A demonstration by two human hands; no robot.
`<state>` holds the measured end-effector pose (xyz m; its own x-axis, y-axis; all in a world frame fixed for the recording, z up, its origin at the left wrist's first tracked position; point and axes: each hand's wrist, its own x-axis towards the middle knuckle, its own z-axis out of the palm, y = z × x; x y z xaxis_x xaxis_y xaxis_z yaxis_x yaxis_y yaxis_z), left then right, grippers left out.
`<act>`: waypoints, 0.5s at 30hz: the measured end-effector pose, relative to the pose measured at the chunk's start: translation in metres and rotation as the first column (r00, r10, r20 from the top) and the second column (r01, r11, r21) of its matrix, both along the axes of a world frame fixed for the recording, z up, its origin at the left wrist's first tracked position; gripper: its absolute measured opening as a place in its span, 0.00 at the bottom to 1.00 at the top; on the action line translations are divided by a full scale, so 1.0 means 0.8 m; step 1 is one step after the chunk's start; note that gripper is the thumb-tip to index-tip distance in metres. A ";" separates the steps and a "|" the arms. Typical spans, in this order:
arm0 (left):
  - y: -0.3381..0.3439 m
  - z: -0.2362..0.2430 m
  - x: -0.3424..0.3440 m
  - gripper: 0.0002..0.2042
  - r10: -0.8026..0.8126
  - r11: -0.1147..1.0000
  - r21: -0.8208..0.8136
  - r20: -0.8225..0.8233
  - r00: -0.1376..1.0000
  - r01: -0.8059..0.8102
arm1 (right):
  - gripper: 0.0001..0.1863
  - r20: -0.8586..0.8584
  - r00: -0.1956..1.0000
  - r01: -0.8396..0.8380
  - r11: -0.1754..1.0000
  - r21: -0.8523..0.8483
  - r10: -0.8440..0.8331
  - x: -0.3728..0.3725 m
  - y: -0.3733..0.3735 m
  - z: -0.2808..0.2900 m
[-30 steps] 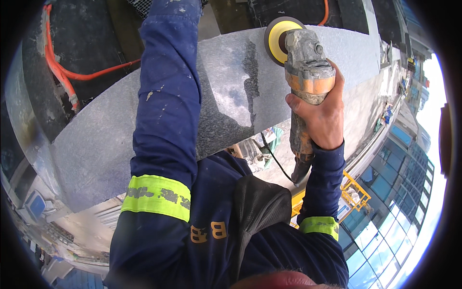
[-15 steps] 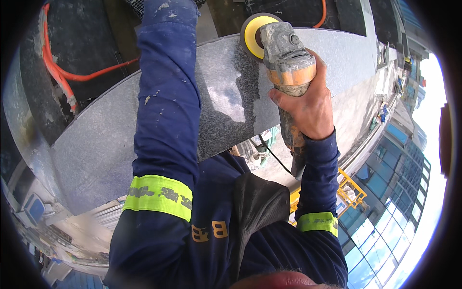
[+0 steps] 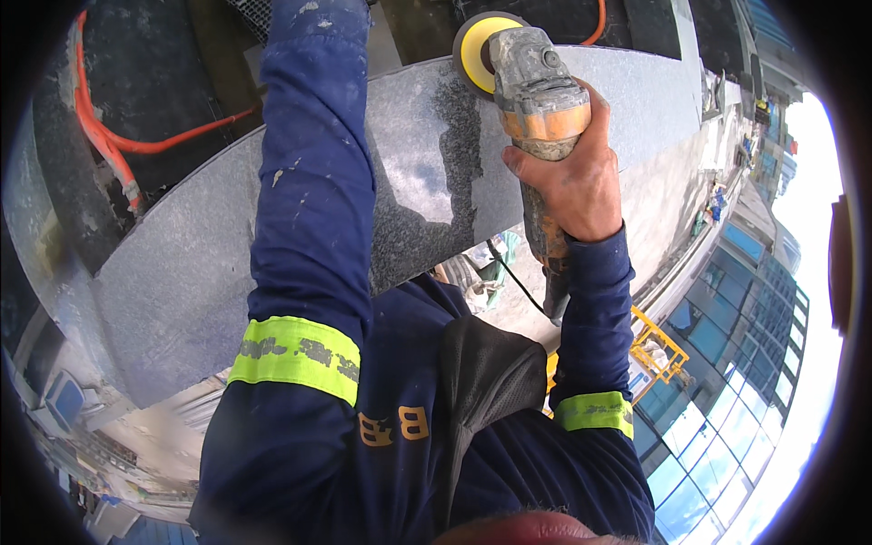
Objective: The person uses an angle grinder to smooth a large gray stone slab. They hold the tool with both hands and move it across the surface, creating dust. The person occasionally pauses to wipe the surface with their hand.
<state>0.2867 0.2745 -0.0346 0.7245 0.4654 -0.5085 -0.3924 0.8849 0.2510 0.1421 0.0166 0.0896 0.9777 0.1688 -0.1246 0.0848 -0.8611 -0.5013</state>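
My right hand (image 3: 581, 186) is wrapped round the body of a dusty grey and orange angle grinder (image 3: 538, 86). A round disc with a yellow face and dark rim (image 3: 473, 56) is fitted on its head, at the far edge of a grey speckled stone ledge (image 3: 413, 150). I cannot tell whether the disc touches the stone. The grinder's handle end and a black cord (image 3: 520, 283) run back beside my right forearm. My left arm (image 3: 313, 173), in a blue sleeve, reaches over the ledge and past the top edge, so my left hand is out of sight.
Orange conduit (image 3: 100, 136) runs over the dark surface beyond the ledge at left. A dark, wet-looking patch (image 3: 460, 136) marks the stone. Below at right are a yellow metal frame (image 3: 658, 350) and a glass-fronted building (image 3: 718, 400). The ledge drops off on my side.
The grinder and my right hand sit slightly higher and further left in the picture. The ledge and surroundings have shifted slightly the same way. My grip on the grinder is unchanged.
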 end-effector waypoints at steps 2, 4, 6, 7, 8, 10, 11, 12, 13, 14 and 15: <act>0.000 -0.001 0.001 0.16 0.002 1.000 0.008 -0.003 1.000 -0.002 | 0.47 0.005 0.998 0.065 0.997 -0.028 -0.065 0.008 -0.005 0.003; -0.001 -0.002 0.001 0.16 -0.006 1.000 0.002 0.003 1.000 0.006 | 0.47 -0.002 0.997 0.074 0.997 -0.026 -0.074 0.011 -0.008 0.004; -0.002 -0.003 0.002 0.16 -0.010 1.000 -0.001 0.005 1.000 0.010 | 0.47 -0.003 0.998 0.059 0.998 -0.024 -0.059 0.009 -0.006 0.003; -0.002 -0.002 0.002 0.16 -0.010 1.000 -0.001 0.003 1.000 0.010 | 0.47 0.002 1.000 0.030 0.999 -0.022 -0.030 0.006 -0.003 0.001; -0.002 -0.002 0.002 0.16 -0.011 1.000 -0.001 0.001 1.000 0.011 | 0.47 0.001 1.000 0.016 1.000 -0.023 -0.016 0.002 0.000 -0.001; -0.003 -0.001 0.001 0.16 -0.012 1.000 0.001 -0.006 1.000 0.012 | 0.47 0.002 0.999 -0.034 0.999 0.007 0.034 -0.004 0.007 -0.004; -0.003 0.000 0.001 0.16 -0.011 1.000 0.002 -0.010 1.000 0.011 | 0.47 0.021 0.996 -0.088 0.996 0.033 0.087 -0.005 0.009 -0.004; -0.004 0.002 -0.001 0.16 -0.013 1.000 -0.003 -0.006 1.000 0.013 | 0.47 0.022 0.996 -0.089 0.995 0.042 0.088 -0.004 0.010 -0.003; -0.004 0.003 0.000 0.16 -0.015 1.000 -0.009 -0.004 1.000 0.015 | 0.46 0.008 0.999 -0.035 0.999 0.010 0.035 -0.002 0.011 -0.002; -0.005 0.003 -0.004 0.16 -0.024 0.999 -0.022 -0.011 1.000 0.023 | 0.46 0.012 1.000 -0.013 1.000 -0.012 0.013 -0.004 0.009 0.004; -0.006 0.004 -0.004 0.16 -0.022 0.999 -0.027 -0.010 1.000 0.021 | 0.46 0.020 1.000 0.010 0.999 -0.035 -0.009 -0.002 0.006 0.008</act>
<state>0.2834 0.2695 -0.0313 0.7287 0.4356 -0.5285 -0.3706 0.8997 0.2306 0.1404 0.0214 0.0960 0.9816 0.1550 -0.1114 0.0857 -0.8792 -0.4687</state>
